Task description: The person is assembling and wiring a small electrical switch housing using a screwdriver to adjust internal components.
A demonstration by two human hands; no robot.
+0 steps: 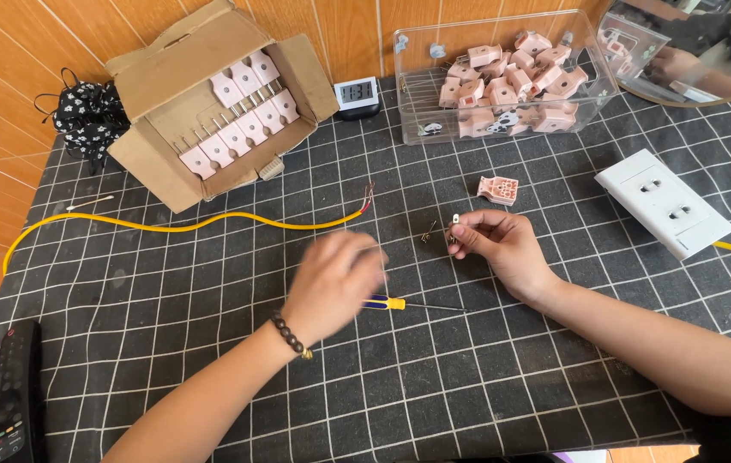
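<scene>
Where the black grid-patterned table cover (211,360) filled the view, the following items lay, listed by size. A cardboard box (168,94), flaps open, sat at the far left and held rows of pink plug parts (241,116) with metal pins. A clear plastic tub (588,94) at the far middle held a heap of pink plug housings (507,86). A white double wall socket (664,201) lay at the right. A yellow cable (168,226) ran from the left edge toward the centre, its bare wire ends exposed. A black remote control (14,394) lay at the near left corner. The left hand (335,279), blurred, hovered over the handle of a small screwdriver (404,303) with a blue and yellow grip; whether its fingers were closed could not be told. The right hand (494,244) pinched a small metal piece (455,220) between thumb and fingertips. A single pink plug housing (497,189) lay just beyond the right hand. Small metal contacts (430,231) lay just left of it.
</scene>
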